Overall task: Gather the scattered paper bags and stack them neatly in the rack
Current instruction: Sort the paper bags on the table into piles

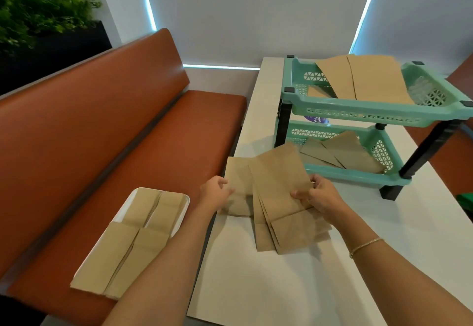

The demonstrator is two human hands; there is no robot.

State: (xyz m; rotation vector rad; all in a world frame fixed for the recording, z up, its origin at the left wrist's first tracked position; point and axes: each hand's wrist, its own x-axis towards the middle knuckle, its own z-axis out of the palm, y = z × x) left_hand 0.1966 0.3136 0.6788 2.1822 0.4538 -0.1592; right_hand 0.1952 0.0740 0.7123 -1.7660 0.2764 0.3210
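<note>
bare forearms, thin gold bracelet [366,246] on right wrist

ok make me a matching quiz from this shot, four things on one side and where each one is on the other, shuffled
Things:
1. fanned paper bags
2. white tray
3. green rack
4. plants

Places:
A. on the orange bench seat
B. far left, behind the bench back
C. held in both hands over the table
D. standing on the white table

Pairs: 1-C, 2-A, 3-D, 4-B
</note>
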